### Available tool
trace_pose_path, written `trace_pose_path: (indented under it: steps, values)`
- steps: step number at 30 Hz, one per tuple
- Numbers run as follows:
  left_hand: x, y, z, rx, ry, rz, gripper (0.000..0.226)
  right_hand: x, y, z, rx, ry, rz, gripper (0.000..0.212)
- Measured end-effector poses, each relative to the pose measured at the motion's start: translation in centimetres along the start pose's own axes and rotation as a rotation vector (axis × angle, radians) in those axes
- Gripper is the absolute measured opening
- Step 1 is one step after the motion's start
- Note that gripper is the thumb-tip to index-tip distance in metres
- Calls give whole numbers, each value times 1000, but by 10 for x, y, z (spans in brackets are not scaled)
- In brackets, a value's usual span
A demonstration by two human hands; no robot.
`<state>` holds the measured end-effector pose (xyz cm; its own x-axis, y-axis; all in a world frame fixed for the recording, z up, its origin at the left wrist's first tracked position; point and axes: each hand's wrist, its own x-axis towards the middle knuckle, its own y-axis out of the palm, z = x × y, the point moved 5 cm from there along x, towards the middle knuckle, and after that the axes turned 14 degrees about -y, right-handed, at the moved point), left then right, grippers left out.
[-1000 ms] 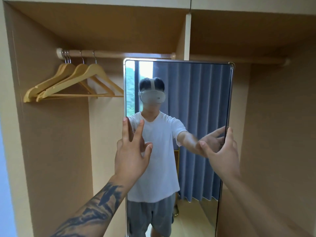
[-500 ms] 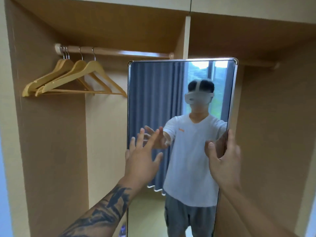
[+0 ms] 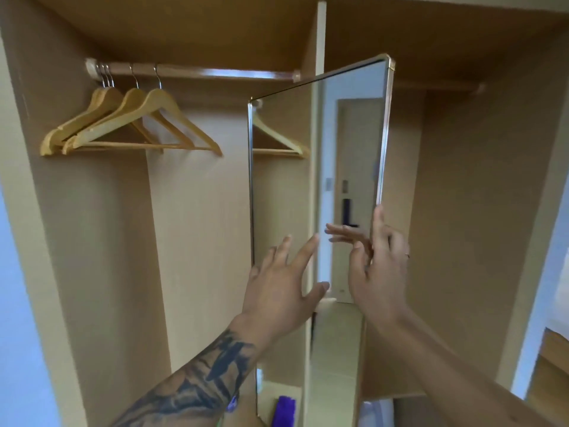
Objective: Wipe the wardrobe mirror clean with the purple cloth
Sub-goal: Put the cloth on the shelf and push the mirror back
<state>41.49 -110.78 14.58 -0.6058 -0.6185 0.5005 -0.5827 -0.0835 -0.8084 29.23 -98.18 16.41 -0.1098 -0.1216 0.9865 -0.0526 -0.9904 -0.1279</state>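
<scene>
The mirror has swung round since half a second ago, now angled and reflecting hangers instead of the person. The right hand still grips its right edge; the left hand stays spread, released, before the glass. Purple cloth shows below both hands.
</scene>
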Motion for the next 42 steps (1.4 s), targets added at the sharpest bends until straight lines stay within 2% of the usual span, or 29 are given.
trace_pose_path:
  steps: [3,8,15,21,26,33,39,42]
  values:
    - [-15,8,4,-47,-19,32,88,-7,8,-1,-62,11,41,79]
    - [-31,15,12,-61,-15,70,89,-5,9,19,-135,-86,74,64]
    - [-39,25,16,-67,-19,91,93,-4,11,40,-188,-197,44,59]
    - [-41,34,27,-226,34,67,96,-6,22,51,-213,-324,85,60]
    - [-37,34,40,-334,14,129,100,-10,37,50,-235,-383,144,59]
    - [-24,50,44,-281,60,131,91,-19,38,38,-406,-488,234,71]
    - [-6,62,53,-279,47,159,90,-22,42,41,-545,-499,276,63]
    - [2,61,56,-187,-12,179,90,-21,51,37,-538,-475,374,65]
